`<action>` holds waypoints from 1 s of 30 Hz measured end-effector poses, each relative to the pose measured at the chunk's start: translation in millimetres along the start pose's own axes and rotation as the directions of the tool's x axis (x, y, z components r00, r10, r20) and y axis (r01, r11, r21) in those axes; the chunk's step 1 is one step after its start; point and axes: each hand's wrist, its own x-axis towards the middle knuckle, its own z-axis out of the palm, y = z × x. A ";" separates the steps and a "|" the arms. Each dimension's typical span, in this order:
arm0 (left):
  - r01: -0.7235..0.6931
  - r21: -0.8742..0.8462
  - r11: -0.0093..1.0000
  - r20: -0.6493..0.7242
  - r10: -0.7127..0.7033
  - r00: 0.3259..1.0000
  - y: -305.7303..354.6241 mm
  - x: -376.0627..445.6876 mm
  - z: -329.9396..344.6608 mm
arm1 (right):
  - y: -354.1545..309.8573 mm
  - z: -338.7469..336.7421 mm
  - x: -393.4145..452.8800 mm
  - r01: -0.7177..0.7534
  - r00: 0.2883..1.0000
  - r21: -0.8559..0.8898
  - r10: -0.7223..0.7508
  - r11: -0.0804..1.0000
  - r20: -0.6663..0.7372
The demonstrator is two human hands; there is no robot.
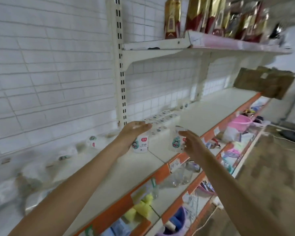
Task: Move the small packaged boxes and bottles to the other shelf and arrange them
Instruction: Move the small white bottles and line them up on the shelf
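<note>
White shelf [203,114], round plastic bottles [142,142] in hands [132,133].

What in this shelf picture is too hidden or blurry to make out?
- Head view: small white bottle, top hidden by left hand.
- Clear-wrapped white bottle, right side covered by right hand.
- White packages at left: motion-blurred.
- Red-and-gold boxes: cut off by the top edge.

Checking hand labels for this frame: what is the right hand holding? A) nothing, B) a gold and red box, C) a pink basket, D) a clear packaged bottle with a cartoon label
D: the right hand has its fingers round a clear packaged bottle with a cartoon label, held just above the shelf; the left hand rests on a second white bottle.
</note>
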 end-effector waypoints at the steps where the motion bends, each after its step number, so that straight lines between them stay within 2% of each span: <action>1: 0.011 0.005 1.000 0.056 -0.011 0.998 -2.5 8.1 19.9 | -7.0 -16.6 -6.0 0.011 1.000 -0.011 -0.011 1.000 -0.021; 7: 0.101 -0.097 0.990 0.246 -0.075 0.966 -9.1 44.9 139.6 | -41.2 -134.4 -23.2 0.024 0.991 -0.035 -0.028 0.999 -0.135; 15: 0.098 -0.267 0.959 0.253 -0.028 0.967 -20.8 94.6 267.2 | -82.8 -265.9 -33.8 0.015 0.991 -0.095 -0.027 0.995 -0.134; 22: 0.122 -0.272 0.954 0.300 -0.037 0.953 -31.3 149.6 332.2 | -91.5 -343.4 -11.0 -0.037 0.986 -0.132 0.015 0.990 -0.163; 30: 0.066 -0.174 0.983 0.216 -0.027 0.976 -38.1 252.6 359.9 | -95.0 -404.9 86.2 -0.039 0.992 -0.160 0.019 0.986 -0.122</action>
